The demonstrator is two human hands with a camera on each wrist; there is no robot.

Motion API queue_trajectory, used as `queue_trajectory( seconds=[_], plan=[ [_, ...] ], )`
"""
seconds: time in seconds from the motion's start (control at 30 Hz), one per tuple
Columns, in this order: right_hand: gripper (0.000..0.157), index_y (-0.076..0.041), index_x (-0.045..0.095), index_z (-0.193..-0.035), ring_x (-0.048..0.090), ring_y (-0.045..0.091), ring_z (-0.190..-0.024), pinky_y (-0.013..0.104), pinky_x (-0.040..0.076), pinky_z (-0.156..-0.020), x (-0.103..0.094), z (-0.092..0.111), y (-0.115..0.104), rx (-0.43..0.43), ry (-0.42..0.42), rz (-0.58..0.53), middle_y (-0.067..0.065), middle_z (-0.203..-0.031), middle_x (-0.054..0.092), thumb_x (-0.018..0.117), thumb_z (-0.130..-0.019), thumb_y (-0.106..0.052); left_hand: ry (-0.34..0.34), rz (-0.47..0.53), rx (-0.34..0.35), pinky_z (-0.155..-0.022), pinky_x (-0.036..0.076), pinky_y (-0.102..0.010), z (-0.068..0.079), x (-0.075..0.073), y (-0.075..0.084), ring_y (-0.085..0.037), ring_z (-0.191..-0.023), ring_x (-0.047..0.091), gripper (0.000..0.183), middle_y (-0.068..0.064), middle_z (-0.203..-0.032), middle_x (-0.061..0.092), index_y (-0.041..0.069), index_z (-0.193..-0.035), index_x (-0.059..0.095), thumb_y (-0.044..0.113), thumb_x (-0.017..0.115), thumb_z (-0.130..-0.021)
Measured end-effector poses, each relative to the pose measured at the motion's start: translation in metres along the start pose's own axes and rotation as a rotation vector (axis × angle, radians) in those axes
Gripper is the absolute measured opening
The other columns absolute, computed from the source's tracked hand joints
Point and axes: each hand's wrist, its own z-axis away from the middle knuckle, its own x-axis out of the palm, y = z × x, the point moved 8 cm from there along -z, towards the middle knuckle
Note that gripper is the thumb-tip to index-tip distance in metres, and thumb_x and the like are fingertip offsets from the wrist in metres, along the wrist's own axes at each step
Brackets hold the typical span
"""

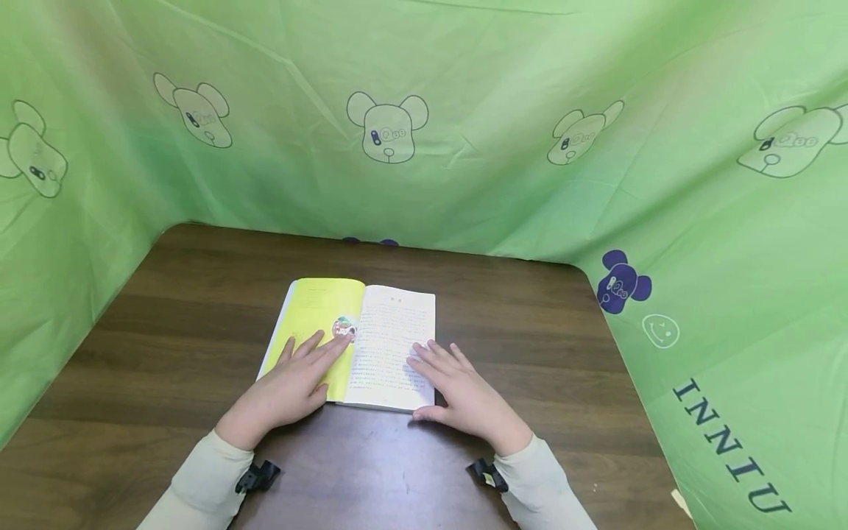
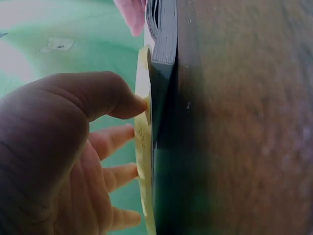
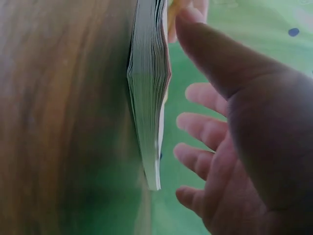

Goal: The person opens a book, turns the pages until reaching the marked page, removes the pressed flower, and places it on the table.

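Note:
An open book [image 1: 391,353] lies on the brown table, its left page [image 1: 324,302] bright yellow with a small round picture near the fold. The right page is white and printed with lines of text. My left hand [image 1: 291,386] rests its spread fingertips on the yellow page, thumb near the bottom edge; the left wrist view shows the thumb and fingers [image 2: 120,174] touching that page. Over the outer edge of the white page is my right hand [image 1: 464,390], fingers spread. In the right wrist view its fingers [image 3: 195,159] stand a little off the thick page block [image 3: 146,98].
A green cloth [image 1: 464,184] printed with bear heads hangs behind and at both sides of the dark wooden table [image 1: 530,331]. Black straps with small devices [image 1: 258,477] sit at both wrists, over light sleeves [image 1: 205,486].

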Motion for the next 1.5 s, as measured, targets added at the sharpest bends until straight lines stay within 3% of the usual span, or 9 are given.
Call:
queue_trajectory(
  seconds=[0.2,0.37,0.8,1.07,1.23,1.33,1.5],
  plan=[
    [0.087,-0.015,0.045,-0.156,0.03,0.032,-0.154,0.062,0.019,-0.123,0.006,-0.001,-0.002,0.0,-0.027,-0.015,0.008,-0.164,0.039,0.074,-0.086,-0.059,-0.038,0.027,-0.033,-0.113,0.02,-0.077,0.002,0.004,-0.004,-0.042,-0.152,0.031,0.075,-0.004,-0.162,0.042,0.019,-0.161,0.036,0.035,0.07,-0.096],
    [0.081,-0.015,0.05,-0.152,0.033,0.031,-0.153,0.061,0.019,-0.123,0.008,-0.001,-0.002,0.007,-0.033,-0.007,0.007,-0.162,0.043,0.074,-0.088,-0.057,-0.085,0.033,-0.034,-0.115,0.016,-0.076,0.003,0.007,-0.004,-0.041,-0.154,0.025,0.087,-0.006,-0.164,0.038,0.019,-0.158,0.043,0.054,0.077,-0.086],
    [0.065,-0.012,0.062,-0.142,0.04,0.032,-0.149,0.062,0.023,-0.121,0.002,0.001,-0.006,-0.006,-0.011,0.0,0.01,-0.157,0.048,0.074,-0.091,-0.05,-0.075,0.002,-0.043,-0.115,0.019,-0.075,0.0,0.012,-0.005,-0.04,-0.154,0.027,0.081,-0.005,-0.164,0.04,0.02,-0.152,0.052,0.053,0.08,-0.084],
    [0.023,-0.017,0.078,-0.115,0.058,0.032,-0.134,0.061,0.038,-0.113,-0.008,0.002,-0.016,-0.097,0.021,0.125,0.007,-0.14,0.066,0.072,-0.096,-0.029,-0.075,0.012,-0.046,-0.115,0.02,-0.075,-0.001,0.011,-0.005,-0.04,-0.153,0.027,0.082,-0.005,-0.163,0.04,0.019,-0.152,0.052,0.053,0.081,-0.083],
    [0.009,-0.02,0.077,-0.103,0.065,0.028,-0.126,0.056,0.044,-0.11,-0.012,0.002,-0.02,-0.142,0.049,0.166,0.004,-0.128,0.073,0.072,-0.096,-0.023,-0.064,0.031,-0.045,-0.115,0.019,-0.075,-0.002,0.01,-0.004,-0.041,-0.153,0.028,0.082,-0.005,-0.163,0.04,0.019,-0.151,0.054,0.051,0.083,-0.081],
    [0.008,-0.019,0.075,-0.103,0.069,0.025,-0.12,0.053,0.047,-0.108,-0.014,0.002,-0.02,-0.153,0.085,0.158,0.002,-0.122,0.075,0.072,-0.096,-0.019,-0.051,0.036,-0.016,-0.114,0.015,-0.077,-0.002,0.01,-0.002,-0.042,-0.155,0.021,0.08,-0.004,-0.165,0.036,0.02,-0.15,0.054,0.048,0.084,-0.081],
    [0.011,-0.019,0.07,-0.106,0.073,0.018,-0.111,0.05,0.052,-0.102,-0.017,0.002,-0.02,-0.159,0.162,0.172,-0.002,-0.113,0.078,0.071,-0.095,-0.016,-0.039,0.065,0.104,-0.114,0.006,-0.079,-0.001,0.009,0.01,-0.039,-0.158,0.012,0.075,0.003,-0.166,0.036,0.023,-0.149,0.056,0.045,0.084,-0.083]
  ],
)
